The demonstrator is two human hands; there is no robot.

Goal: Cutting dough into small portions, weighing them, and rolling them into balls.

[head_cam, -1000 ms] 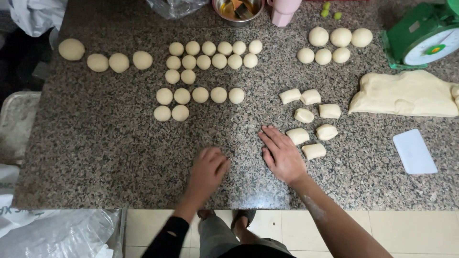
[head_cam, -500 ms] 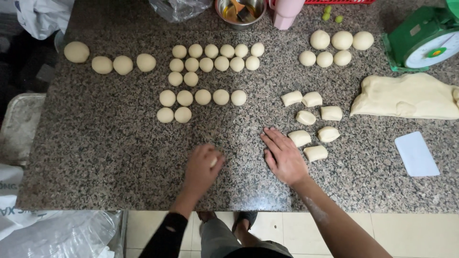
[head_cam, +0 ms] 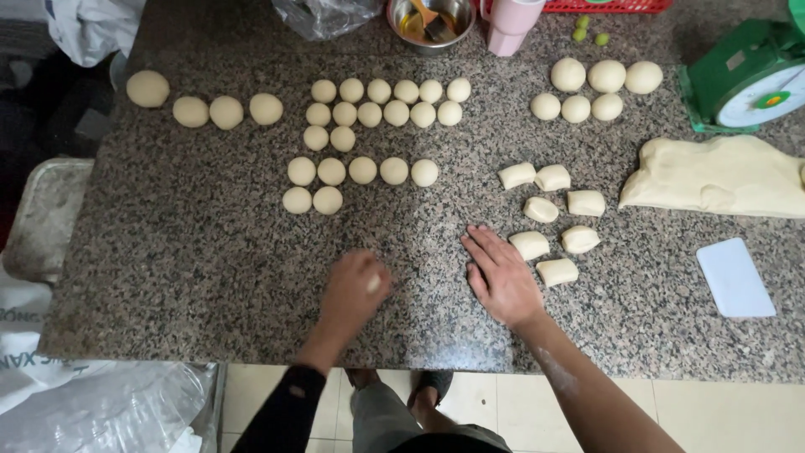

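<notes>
Rolled dough balls [head_cam: 369, 134] sit in rows upper left, left hand [head_cam: 354, 289] cupped over a small dough piece [head_cam: 373, 281] on the granite counter [head_cam: 193, 252] — right hand [head_cam: 501, 273] flat, fingers spread, holding nothing — cut dough chunks [head_cam: 549, 220] just beside it.

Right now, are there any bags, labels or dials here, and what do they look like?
Green kitchen scale: far right corner, round white dial, small label on top.
White printed plastic sack: lower left, beside the counter, crumpled, dark lettering.
Clear plastic bag: top edge, crinkled.
</notes>
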